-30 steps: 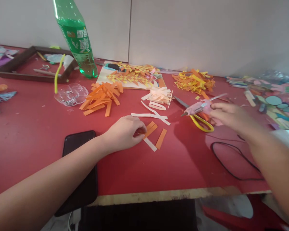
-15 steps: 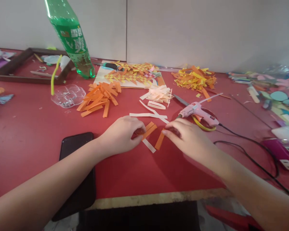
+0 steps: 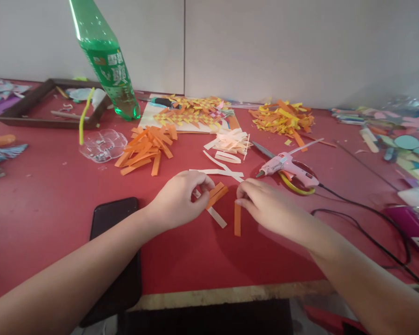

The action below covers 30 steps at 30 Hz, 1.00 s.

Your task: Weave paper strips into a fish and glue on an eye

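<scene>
Between the fingertips of my right hand (image 3: 265, 204), closed in a pinch, an orange paper strip (image 3: 237, 221) points toward the table's front edge. My left hand (image 3: 181, 200) is closed on the left end of two orange paper strips (image 3: 218, 192) lying side by side. A white paper strip (image 3: 217, 217) crosses beneath them at a slant; its upper end shows by my left thumb. Just beyond my hands, loose white strips (image 3: 214, 171) cross each other. Farther back sit a pile of pale strips (image 3: 230, 141) and a heap of orange strips (image 3: 146, 146).
A pink glue gun (image 3: 288, 166) and yellow-handled scissors (image 3: 300, 187) lie beyond my right hand, with a black cord (image 3: 356, 204) trailing right. A black phone (image 3: 115, 284) is under my left forearm. A green bottle (image 3: 108, 65) stands behind, by a brown frame (image 3: 42, 121).
The orange strip in my right hand has turned from a slant to nearly straight toward the table edge. My left hand stays at the paired strips. The whole view has shifted slightly.
</scene>
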{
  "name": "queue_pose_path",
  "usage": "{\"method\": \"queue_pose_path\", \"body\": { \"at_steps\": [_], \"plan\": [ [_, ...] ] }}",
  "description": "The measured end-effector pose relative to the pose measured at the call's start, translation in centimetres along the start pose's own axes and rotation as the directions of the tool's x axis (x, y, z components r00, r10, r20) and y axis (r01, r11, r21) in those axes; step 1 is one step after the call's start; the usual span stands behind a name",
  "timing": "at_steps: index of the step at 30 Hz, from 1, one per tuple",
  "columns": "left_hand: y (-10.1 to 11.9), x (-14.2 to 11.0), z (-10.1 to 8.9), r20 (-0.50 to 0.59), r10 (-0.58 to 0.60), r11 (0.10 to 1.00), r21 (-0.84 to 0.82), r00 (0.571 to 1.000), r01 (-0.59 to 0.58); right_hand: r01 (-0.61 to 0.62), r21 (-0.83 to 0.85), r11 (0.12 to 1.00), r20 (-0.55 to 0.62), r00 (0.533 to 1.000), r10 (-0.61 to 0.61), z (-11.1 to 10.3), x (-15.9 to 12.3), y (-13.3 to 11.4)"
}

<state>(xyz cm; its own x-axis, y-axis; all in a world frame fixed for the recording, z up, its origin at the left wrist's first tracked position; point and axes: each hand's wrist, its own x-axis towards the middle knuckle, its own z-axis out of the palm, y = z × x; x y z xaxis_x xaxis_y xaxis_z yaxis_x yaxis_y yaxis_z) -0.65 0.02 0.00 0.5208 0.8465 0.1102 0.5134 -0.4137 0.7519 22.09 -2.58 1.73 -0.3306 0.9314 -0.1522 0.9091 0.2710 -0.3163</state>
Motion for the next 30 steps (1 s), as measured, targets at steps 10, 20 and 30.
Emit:
{"method": "queue_pose_path", "body": {
  "at_steps": [10,20,30],
  "plan": [
    [1.2,0.1,-0.6,0.266,-0.085,0.654,-0.712,0.96,0.256,0.122,0.742,0.659,-0.131,0.991,-0.036,-0.6,0.9,-1.6],
    [0.9,0.2,-0.1,0.276,-0.137,0.501,-0.809,0.951,0.307,0.172,0.948,0.269,-0.164,0.985,-0.052,2.5,0.7,-1.8],
    [0.2,0.7,0.1,0.04,-0.302,0.485,-0.854,0.952,0.19,0.185,0.888,0.422,-0.276,0.947,0.166,2.7,0.7,-2.1]
  ]
}}
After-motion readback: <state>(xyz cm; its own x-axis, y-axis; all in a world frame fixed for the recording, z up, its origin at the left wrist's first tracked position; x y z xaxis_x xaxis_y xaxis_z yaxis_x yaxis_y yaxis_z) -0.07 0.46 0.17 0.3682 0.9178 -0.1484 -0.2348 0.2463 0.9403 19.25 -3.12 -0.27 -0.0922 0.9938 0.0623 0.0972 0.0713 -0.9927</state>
